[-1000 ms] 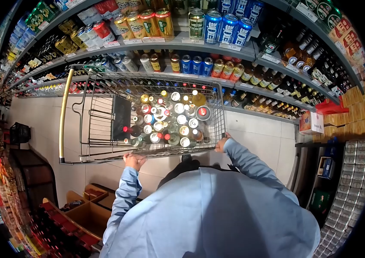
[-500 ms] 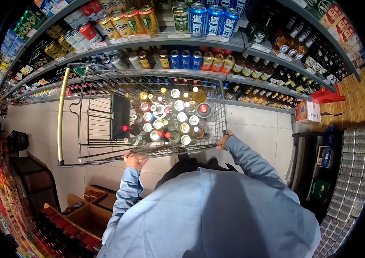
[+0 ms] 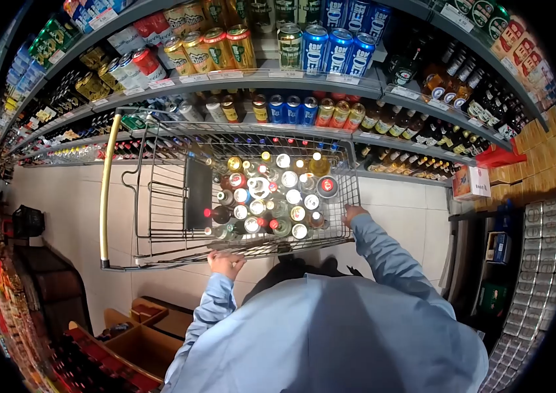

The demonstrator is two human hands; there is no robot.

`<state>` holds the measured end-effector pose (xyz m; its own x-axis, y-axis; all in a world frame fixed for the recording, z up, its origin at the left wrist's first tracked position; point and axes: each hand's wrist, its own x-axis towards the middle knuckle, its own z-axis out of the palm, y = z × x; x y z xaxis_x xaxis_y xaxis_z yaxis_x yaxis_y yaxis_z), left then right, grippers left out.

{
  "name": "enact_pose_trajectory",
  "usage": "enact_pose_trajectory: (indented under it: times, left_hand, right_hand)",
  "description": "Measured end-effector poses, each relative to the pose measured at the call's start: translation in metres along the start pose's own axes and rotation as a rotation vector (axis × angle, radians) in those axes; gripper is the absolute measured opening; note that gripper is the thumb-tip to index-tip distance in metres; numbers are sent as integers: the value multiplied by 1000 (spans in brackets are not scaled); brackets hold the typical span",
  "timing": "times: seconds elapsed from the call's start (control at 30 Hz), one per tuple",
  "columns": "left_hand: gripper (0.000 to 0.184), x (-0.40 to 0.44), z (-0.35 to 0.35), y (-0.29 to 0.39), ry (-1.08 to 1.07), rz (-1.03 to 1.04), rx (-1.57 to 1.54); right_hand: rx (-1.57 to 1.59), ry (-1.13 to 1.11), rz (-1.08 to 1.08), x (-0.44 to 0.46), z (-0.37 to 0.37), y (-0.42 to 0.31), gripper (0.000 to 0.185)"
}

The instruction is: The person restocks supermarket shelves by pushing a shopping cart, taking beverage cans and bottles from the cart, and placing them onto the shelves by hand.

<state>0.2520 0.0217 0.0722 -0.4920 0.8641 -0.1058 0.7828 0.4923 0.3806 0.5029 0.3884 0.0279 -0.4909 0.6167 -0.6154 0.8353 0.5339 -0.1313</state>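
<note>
A wire shopping cart stands sideways before me, its yellow handle bar at the left. Inside its basket are several upright bottles and cans, mostly seen from their tops. My left hand is closed around the near top rim, left of the middle. At the basket's right end, near the corner, my right hand grips the wire frame, its fingers partly hidden. A dark panel stands inside the basket on the left.
Beyond the cart run shelves of beer cans and bottles. Cartons and stacked cans stand at the right. Wooden display bins lie at the lower left, with a black crate farther left on the tiled floor.
The cart, both hands and the shelves behind now appear lower and somewhat farther right in view. Both hands keep hold of the cart, and its load looks the same.
</note>
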Motion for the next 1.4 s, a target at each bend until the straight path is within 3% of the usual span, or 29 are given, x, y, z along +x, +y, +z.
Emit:
enact_pose_trajectory:
  times: [0.1,0.2,0.4,0.67,0.9,1.13,1.4]
  left_hand:
    - [18,0,5,-6,-17,0,-18]
    - [19,-1,3,-7,20,22,-15]
    - [11,-1,-1,-5,55,69,-18]
    - [13,-3,-4,-4,35,66,-30]
    - [11,-1,-5,0,44,57,-40]
    - [15,0,-11,5,39,66,-24]
    - [16,1,-19,7,-21,76,-11]
  right_hand:
    - [4,-49,105,4,-15,-18,64]
    - [194,212,13,23,0,-20,76]
    - [253,305,-162,50,-3,-38,87]
    - [403,344,-41,73,3,-46,103]
    - [662,539,-153,82,25,-44,90]
    - [528,589,-208,86,27,-43,84]
    - [588,698,-207,90,32,-51,77]
